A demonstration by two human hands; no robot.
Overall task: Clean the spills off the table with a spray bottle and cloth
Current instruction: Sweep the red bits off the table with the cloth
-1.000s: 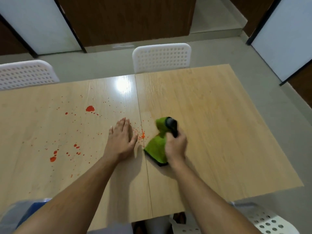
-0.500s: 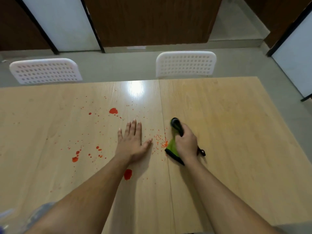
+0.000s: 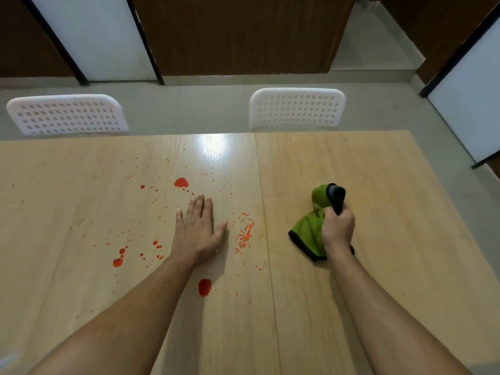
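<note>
Resting flat: left hand [image 3: 196, 232], fingers straight, palm down on the table [image 3: 378, 185] left of its centre seam
Spills [image 3: 181, 182]: red drops scattered around that hand
Cloth [image 3: 308, 234]: green, black-edged, right of the seam; long axis runs near-to-far, bunched end pointing away
Right hand [image 3: 337, 230]: fingers curled, gripping the cloth

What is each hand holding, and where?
The right hand grips the green cloth by its bunched-up middle. The left hand holds nothing, lying flat on the table.
</note>
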